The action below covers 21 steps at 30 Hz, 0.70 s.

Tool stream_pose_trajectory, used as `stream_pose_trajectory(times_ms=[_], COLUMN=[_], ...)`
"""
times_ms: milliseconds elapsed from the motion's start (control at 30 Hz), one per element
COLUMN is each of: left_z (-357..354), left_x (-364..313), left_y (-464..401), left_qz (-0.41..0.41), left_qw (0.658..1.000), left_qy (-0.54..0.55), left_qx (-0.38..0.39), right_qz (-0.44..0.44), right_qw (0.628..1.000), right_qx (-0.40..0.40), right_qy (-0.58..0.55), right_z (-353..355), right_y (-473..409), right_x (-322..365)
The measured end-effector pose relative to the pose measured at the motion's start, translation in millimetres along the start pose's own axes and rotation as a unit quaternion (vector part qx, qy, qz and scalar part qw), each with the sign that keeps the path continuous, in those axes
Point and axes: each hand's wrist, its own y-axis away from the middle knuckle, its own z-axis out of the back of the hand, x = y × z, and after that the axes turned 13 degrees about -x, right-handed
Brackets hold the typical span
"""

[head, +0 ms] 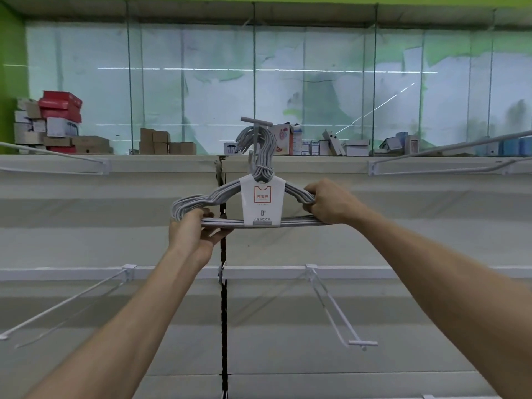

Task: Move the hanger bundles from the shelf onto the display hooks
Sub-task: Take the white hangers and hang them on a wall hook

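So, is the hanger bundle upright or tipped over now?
Upright. The hanger bundle has its hooks at the top, by the display hook, and its bar level between the left hand and the right hand.
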Motion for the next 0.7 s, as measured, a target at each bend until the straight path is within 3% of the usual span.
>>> stream_pose_trajectory(times_ms=[700], left_z=[7], left_x=[31], left_y=[-42], left_qz=[0.038], left_qw=[0.999], left_qy=[0.013], left_qx=[-0.028], right_qz=[-0.018], right_qw=[0.998], right_qx=[0.009], right_qy=[0.059], right_z=[-49], right_y=[-13], right_x=[-11])
